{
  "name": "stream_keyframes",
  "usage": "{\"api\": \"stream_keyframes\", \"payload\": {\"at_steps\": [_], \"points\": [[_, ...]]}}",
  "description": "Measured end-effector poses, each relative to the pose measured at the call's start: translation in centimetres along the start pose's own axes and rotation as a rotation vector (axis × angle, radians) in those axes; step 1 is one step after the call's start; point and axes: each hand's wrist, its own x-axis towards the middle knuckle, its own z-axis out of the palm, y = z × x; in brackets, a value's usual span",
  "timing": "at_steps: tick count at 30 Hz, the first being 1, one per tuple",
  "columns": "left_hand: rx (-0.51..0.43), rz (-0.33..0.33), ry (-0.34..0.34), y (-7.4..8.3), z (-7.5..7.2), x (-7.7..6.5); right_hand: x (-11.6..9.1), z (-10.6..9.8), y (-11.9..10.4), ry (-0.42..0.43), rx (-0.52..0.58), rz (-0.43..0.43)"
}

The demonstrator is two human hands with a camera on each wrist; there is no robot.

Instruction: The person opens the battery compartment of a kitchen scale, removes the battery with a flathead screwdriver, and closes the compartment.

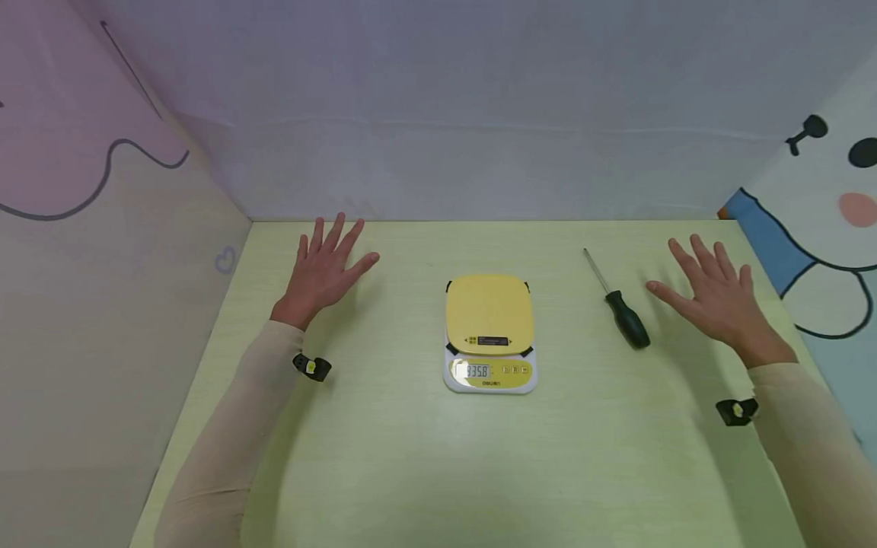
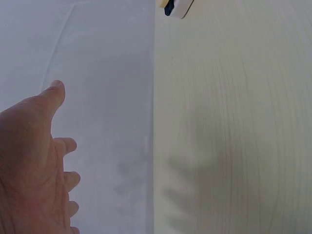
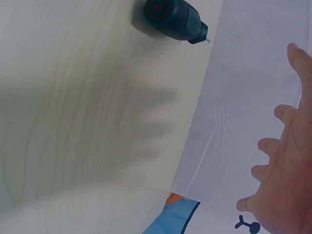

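Observation:
A yellow and white digital kitchen scale point(image 1: 489, 316) lies mid-table, its lit display point(image 1: 477, 371) showing digits that look like 935.8. To its right is a screwdriver point(image 1: 626, 320) with a dark green handle and a thin metal shaft pointing to the back left. My left hand point(image 1: 325, 266), fingers spread and holding nothing, hovers left of the scale near the table's back edge. Fingers likewise spread, my right hand point(image 1: 715, 293) is just right of the screwdriver, apart from it. The right wrist view shows the screwdriver handle point(image 3: 170, 18) end-on at the top.
The pale wood-grain table point(image 1: 411, 464) meets a plain light cloth wall point(image 1: 479, 167) at the back. Printed side panels stand left point(image 1: 103, 304) and right point(image 1: 822, 297). Each sleeve has a small black wrist device, one left point(image 1: 312, 367) and one right point(image 1: 737, 412).

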Motion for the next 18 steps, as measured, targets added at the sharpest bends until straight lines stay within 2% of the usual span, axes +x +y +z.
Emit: {"api": "stream_keyframes", "payload": {"at_steps": [11, 18], "points": [[-0.007, 0.002, -0.007, 0.26, -0.04, -0.15, -0.22, 0.09, -0.42, 0.006, 0.014, -0.020], [-0.045, 0.001, -0.004, 0.51, 0.49, -0.10, 0.08, 0.54, -0.74, -0.020, 0.061, -0.028]]}}
